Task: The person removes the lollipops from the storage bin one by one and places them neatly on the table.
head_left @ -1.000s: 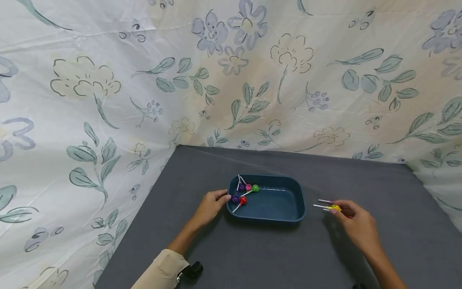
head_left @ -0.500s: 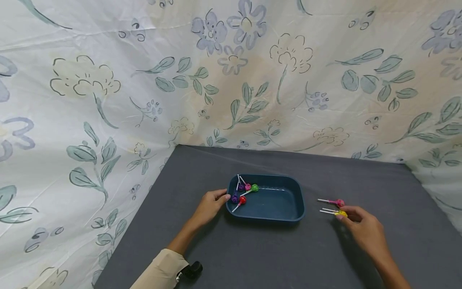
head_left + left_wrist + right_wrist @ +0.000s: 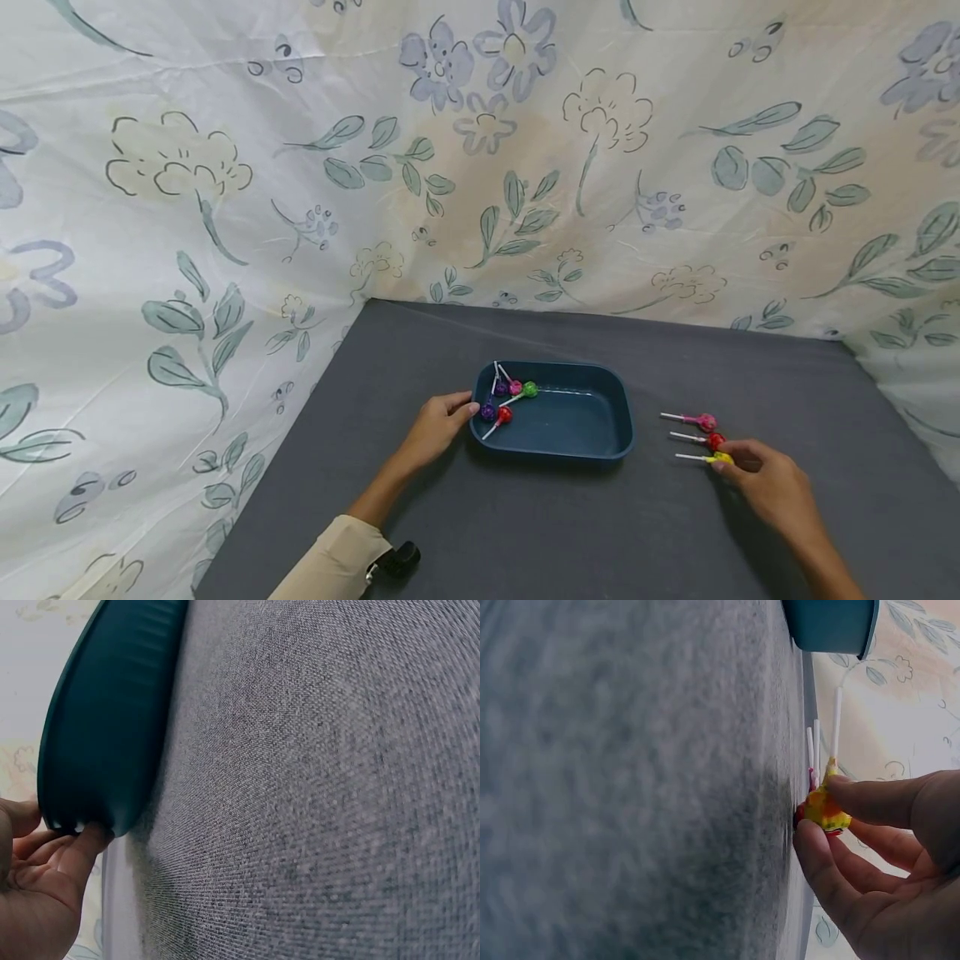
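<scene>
A blue tray (image 3: 570,454) stands mid-table with several wrapped lollipops at its left end, among them a green lollipop (image 3: 530,389) and a red one. My left hand (image 3: 438,429) grips the tray's left end, thumb at the rim and fingers against the outer wall, as the left wrist view also shows. To the right of the tray, my right hand (image 3: 772,483) pinches a yellow lollipop (image 3: 826,810) by its wrapped head, white stick pointing toward the tray. Just beyond it lie a red lollipop (image 3: 715,441) and a pink lollipop (image 3: 705,422), sticks the same way.
A dark grey cloth (image 3: 525,533) covers the table. Behind it and at the sides hangs a white floral sheet (image 3: 465,233). A black strap-like item (image 3: 401,561) sits at the left sleeve's cuff.
My right hand has moved toward me and slightly right. It has let go of the pink and then the red lollipop, keeping the yellow one. The left hand and tray stay put.
</scene>
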A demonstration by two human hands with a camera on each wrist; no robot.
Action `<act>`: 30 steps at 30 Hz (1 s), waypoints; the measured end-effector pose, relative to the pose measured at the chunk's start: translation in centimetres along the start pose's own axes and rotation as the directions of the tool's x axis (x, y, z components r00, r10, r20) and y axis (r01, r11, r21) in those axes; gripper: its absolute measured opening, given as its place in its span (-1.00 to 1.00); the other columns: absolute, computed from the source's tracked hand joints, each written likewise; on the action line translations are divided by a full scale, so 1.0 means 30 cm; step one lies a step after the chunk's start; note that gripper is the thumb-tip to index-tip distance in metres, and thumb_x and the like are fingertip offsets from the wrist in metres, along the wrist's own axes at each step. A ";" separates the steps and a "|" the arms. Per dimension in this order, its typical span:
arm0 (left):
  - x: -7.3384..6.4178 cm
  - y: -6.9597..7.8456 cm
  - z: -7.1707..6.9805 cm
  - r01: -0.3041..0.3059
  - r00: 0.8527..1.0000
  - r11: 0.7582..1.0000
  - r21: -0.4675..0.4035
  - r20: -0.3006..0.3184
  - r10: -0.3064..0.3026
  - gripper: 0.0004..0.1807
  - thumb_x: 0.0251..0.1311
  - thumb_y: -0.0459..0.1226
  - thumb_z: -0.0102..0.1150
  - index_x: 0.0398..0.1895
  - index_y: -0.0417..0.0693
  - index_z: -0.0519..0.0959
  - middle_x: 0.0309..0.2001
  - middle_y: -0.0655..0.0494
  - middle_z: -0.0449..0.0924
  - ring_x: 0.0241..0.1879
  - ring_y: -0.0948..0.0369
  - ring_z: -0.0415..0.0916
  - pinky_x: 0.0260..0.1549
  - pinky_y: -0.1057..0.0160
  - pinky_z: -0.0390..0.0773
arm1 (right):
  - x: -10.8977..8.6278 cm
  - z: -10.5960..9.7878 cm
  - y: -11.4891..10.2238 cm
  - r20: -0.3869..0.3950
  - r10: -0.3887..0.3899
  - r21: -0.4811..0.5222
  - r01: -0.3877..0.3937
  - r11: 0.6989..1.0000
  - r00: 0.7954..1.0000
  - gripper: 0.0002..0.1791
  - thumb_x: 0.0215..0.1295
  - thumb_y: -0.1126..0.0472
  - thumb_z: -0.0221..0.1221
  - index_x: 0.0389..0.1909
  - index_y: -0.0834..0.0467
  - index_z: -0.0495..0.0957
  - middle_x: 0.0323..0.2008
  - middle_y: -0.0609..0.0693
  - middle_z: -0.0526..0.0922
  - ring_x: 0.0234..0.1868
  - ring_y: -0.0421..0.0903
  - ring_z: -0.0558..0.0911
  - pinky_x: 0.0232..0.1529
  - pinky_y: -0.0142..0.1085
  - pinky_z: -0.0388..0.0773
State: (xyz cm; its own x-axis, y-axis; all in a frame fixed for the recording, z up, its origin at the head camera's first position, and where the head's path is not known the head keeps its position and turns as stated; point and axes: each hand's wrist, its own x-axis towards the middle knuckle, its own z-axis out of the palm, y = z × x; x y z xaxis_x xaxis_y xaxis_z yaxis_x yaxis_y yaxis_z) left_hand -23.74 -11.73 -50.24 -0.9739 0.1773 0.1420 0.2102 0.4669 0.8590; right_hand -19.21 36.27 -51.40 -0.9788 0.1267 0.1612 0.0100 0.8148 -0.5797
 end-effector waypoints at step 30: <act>-0.001 -0.001 -0.002 -0.016 1.000 1.000 -0.019 0.005 0.016 -0.55 0.59 -0.22 0.14 0.33 -0.39 0.57 0.27 -0.25 0.65 0.33 -0.11 0.57 0.34 -0.17 0.51 | 0.003 -0.041 -0.040 0.044 0.024 -0.012 -0.023 1.000 0.999 -0.53 0.40 0.02 0.41 0.14 0.27 0.68 -0.06 0.37 0.78 -0.02 0.41 0.69 -0.26 0.07 0.56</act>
State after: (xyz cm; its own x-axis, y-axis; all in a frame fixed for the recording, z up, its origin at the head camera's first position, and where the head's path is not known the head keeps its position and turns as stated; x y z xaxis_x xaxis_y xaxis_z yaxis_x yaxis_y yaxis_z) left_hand -23.72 -11.80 -50.23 -0.9699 0.1893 0.1530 0.2240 0.4473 0.8659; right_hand -19.05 36.01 -49.70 -0.9864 0.1207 0.1118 0.0353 0.8186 -0.5732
